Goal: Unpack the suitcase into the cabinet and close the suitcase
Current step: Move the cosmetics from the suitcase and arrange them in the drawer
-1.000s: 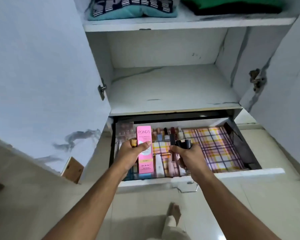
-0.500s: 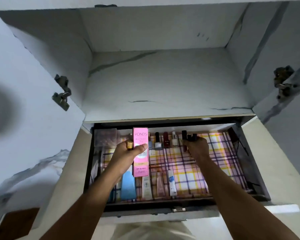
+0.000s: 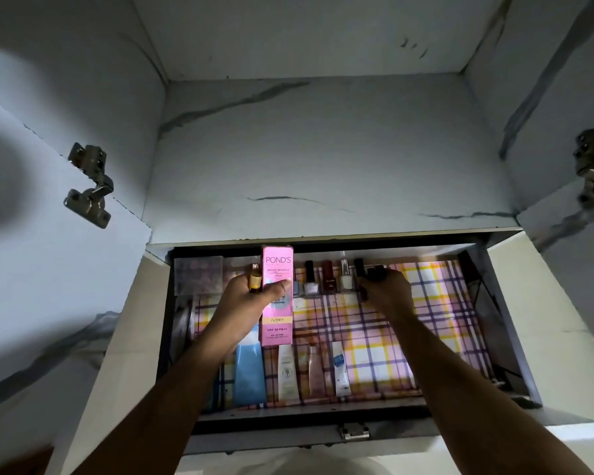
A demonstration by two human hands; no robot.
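Pink carton [image 3: 277, 296] reads "POND'S" at top, "BRIGHT MIRACLE" beneath, "IVORY" on a yellow band, then "SPF 30 PA++"; smaller print too fine to read. Tall, slim, rectangular cardboard box, glossy pink with a pale blue round patch mid-face, held upright over the open drawer [image 3: 504, 341] of the cabinet [image 3: 323, 149]. Left hand [image 3: 251, 303] grasps it, thumb across the front face, with a small bottle with a gold cap [image 3: 255, 282] tucked in the same grip on the carton's left. Right hand [image 3: 386, 293] reaches to the back row, fingers curled round small dark cylinders [image 3: 374, 271]; what they are cannot be told. Drawer is dark-walled, lined with plaid paper [image 3: 408, 323] in pink, yellow, white and purple. Back row: nail polish bottles [image 3: 326, 279] upright side by side, dark caps, one pale lilac, one deep red, one whitish. Far back left corner: a clear, box-like container [image 3: 198, 274]. Front row, lying flat: a blue pouch [image 3: 249, 375], a white tube [image 3: 286, 375], a pinkish tube [image 3: 312, 370], a white tube with blue marking [image 3: 340, 371]. Metal latch [image 3: 354, 431] on the drawer front. Cabinet shelf and walls white with grey marble veining; metal hinges [image 3: 90, 186] on the left door.
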